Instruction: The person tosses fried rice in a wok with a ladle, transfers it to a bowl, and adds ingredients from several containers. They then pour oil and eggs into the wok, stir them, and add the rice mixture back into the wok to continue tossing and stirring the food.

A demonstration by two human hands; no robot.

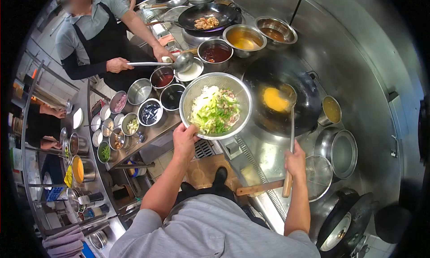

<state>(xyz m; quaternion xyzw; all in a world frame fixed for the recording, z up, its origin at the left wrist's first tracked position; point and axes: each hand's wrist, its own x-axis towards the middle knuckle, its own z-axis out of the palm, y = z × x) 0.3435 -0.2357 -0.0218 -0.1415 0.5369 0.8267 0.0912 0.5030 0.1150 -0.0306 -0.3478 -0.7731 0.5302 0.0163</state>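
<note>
Bright, fairly even light; soft glare on steel wall; fisheye bend, black corners.

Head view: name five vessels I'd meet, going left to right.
Pot of orange contents, small container of green pieces, perforated bowl held by the left hand, black wok, small pot of yellowish liquid.

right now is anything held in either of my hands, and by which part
Your left hand holds the colander by its near rim, toward the left; your right hand holds the ladle by its handle, near the wooden end.
</note>
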